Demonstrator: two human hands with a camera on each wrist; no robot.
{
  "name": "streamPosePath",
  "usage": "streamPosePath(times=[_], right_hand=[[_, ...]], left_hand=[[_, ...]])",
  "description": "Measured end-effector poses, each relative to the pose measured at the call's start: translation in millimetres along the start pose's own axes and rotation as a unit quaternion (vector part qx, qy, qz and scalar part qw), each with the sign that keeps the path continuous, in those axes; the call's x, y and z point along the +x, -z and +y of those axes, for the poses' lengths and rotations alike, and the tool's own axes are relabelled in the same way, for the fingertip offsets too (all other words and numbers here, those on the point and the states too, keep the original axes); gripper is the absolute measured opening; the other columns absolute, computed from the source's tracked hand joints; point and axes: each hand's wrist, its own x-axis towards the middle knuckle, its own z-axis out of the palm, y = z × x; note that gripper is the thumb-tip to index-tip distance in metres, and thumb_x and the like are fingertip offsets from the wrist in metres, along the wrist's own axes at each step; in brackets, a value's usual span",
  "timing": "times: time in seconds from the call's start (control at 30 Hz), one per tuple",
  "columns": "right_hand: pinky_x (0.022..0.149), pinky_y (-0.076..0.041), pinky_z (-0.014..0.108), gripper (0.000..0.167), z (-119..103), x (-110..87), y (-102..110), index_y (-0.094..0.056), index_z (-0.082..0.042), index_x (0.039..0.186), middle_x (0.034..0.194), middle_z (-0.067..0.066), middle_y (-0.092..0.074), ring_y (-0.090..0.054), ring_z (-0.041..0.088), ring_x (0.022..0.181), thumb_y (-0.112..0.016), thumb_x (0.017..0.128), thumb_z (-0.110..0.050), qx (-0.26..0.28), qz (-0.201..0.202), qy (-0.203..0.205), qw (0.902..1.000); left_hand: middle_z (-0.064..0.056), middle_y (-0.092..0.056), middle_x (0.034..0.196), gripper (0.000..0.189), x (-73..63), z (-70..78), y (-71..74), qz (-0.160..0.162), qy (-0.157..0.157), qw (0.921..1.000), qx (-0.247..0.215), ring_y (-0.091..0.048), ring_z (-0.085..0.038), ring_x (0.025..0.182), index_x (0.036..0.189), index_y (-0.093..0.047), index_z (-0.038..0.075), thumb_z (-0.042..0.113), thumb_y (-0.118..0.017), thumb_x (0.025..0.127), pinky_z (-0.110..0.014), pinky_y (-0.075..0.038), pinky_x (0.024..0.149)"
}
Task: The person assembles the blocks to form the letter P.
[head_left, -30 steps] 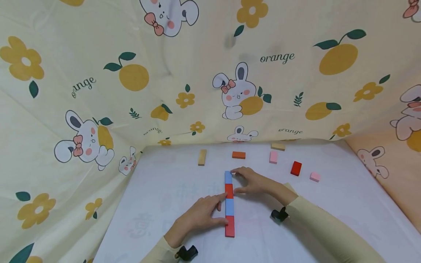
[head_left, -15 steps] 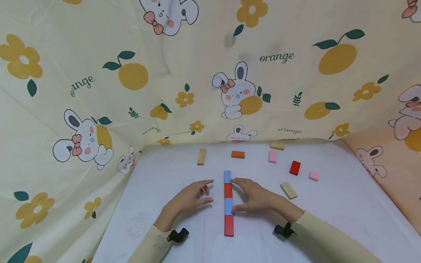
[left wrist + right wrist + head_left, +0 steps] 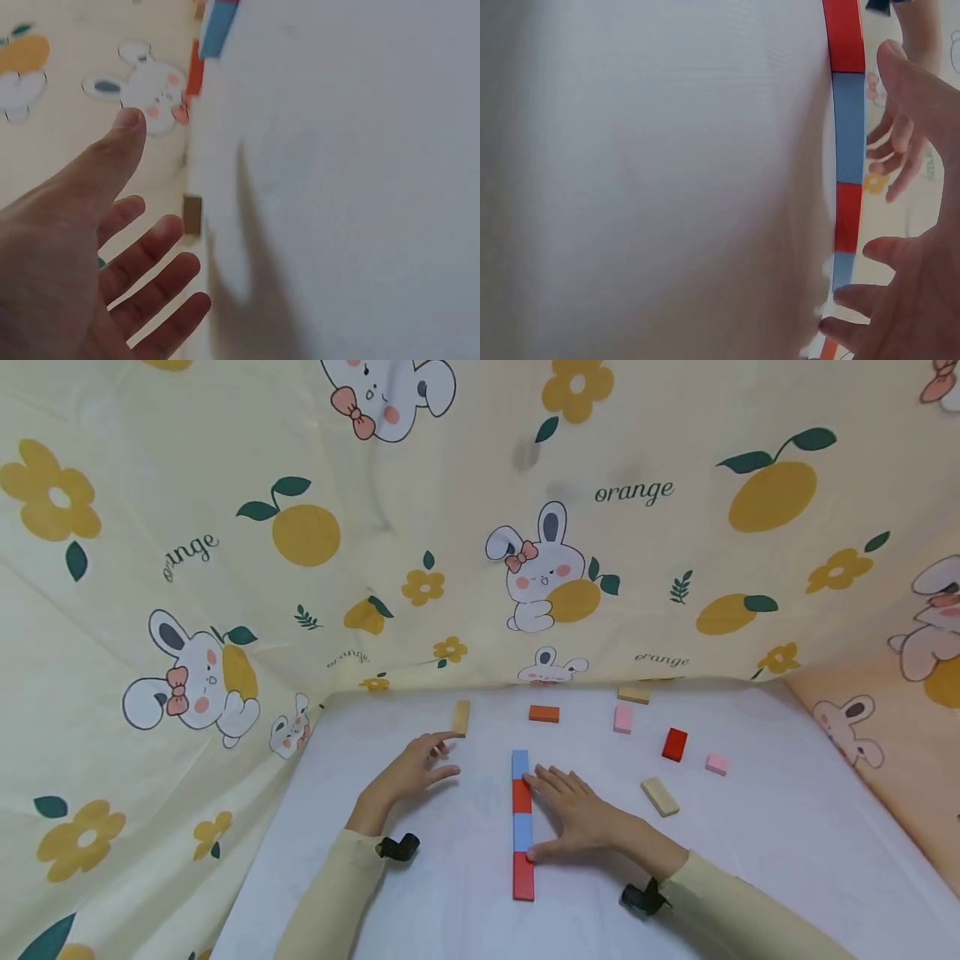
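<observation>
A straight row of flat blocks lies on the table, from far to near: a blue block (image 3: 520,764), a red block (image 3: 522,796), a second blue block (image 3: 522,832) and a second red block (image 3: 523,877). Along its right side my right hand (image 3: 581,818) spreads its fingers; index fingertip and thumb tip lie at the row's edge. My left hand (image 3: 408,768) reaches toward a plain wooden block (image 3: 462,717) at the back left, holding nothing. Its fingertip overlaps that block's near end; contact cannot be told. In the left wrist view the fingers (image 3: 161,240) are loosely extended.
Farther back lie an orange block (image 3: 544,714), a pink block (image 3: 623,719) and another wooden block (image 3: 633,695). On the right are a loose red block (image 3: 675,744), a small pink block (image 3: 717,764) and a wooden block (image 3: 660,797). A printed cloth (image 3: 450,527) stands behind.
My left hand has left the row and moved left and away from me, toward the wooden block. My right hand has slid nearer along the row, its fingers spreading wider.
</observation>
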Motion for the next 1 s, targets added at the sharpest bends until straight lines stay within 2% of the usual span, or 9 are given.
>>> streamPosePath(times=[0.17, 0.4, 0.5, 0.67, 0.87, 1.0], right_hand=[[0.126, -0.017, 0.069, 0.123, 0.0, -0.6, -1.9, -0.029, -0.01, 0.17, 0.173, 0.023, -0.028, -0.024, 0.049, 0.159, -0.077, 0.08, -0.078, -0.017, 0.005, -0.006, 0.9998], [0.126, -0.017, 0.067, 0.123, -2.1, 0.3, -2.4, -0.028, -0.011, 0.171, 0.174, 0.021, -0.028, -0.024, 0.047, 0.16, -0.075, 0.081, -0.08, -0.036, 0.006, -0.014, 0.9993], [0.126, -0.017, 0.068, 0.122, -3.4, 0.6, -0.3, -0.027, -0.011, 0.171, 0.174, 0.021, -0.028, -0.024, 0.047, 0.16, -0.075, 0.081, -0.079, -0.035, 0.004, -0.017, 0.9992], [0.126, -0.017, 0.068, 0.121, -5.4, -0.5, 1.4, -0.029, -0.01, 0.17, 0.173, 0.022, -0.028, -0.024, 0.048, 0.159, -0.075, 0.081, -0.078, -0.034, 0.005, -0.019, 0.9992], [0.126, -0.017, 0.067, 0.122, -3.6, -1.0, -1.1, -0.028, -0.011, 0.17, 0.174, 0.021, -0.027, -0.024, 0.048, 0.16, -0.074, 0.081, -0.08, -0.04, 0.003, -0.018, 0.999], [0.127, -0.017, 0.066, 0.122, -3.7, -1.1, -3.3, -0.028, -0.013, 0.171, 0.175, 0.019, -0.027, -0.024, 0.046, 0.16, -0.073, 0.08, -0.082, -0.044, 0.002, -0.022, 0.9988]], left_hand=[[-0.009, -0.06, 0.133, 0.078, 16.2, -12.5, 4.0, -0.004, 0.028, 0.9994, -0.018, -0.056, -0.028, 0.126, 0.165, -0.041, 0.018, 0.038, -0.079, 0.1, -0.051, -0.045, 0.112], [-0.012, -0.059, 0.139, 0.088, 42.0, -16.5, 19.8, -0.021, 0.051, 0.9982, -0.023, -0.054, -0.032, 0.131, 0.168, -0.034, 0.019, 0.035, -0.083, 0.096, -0.054, -0.043, 0.114], [-0.013, -0.059, 0.14, 0.092, 53.3, -20.7, 24.3, -0.029, 0.051, 0.9981, -0.02, -0.053, -0.034, 0.133, 0.168, -0.032, 0.018, 0.031, -0.085, 0.095, -0.054, -0.042, 0.115], [-0.009, -0.059, 0.142, 0.096, 68.7, -23.7, 29.7, -0.046, 0.081, 0.9953, -0.027, -0.052, -0.032, 0.135, 0.17, -0.028, 0.022, 0.027, -0.086, 0.094, -0.053, -0.04, 0.118], [-0.009, -0.056, 0.14, 0.099, 75.9, -17.1, 38.0, -0.075, 0.119, 0.9887, -0.051, -0.05, -0.029, 0.127, 0.171, -0.022, 0.028, 0.026, -0.085, 0.095, -0.053, -0.037, 0.117], [-0.011, -0.055, 0.135, 0.1, 77.2, -10.2, 40.0, -0.084, 0.126, 0.9872, -0.05, -0.049, -0.029, 0.118, 0.172, -0.021, 0.027, 0.025, -0.085, 0.095, -0.053, -0.036, 0.112]])
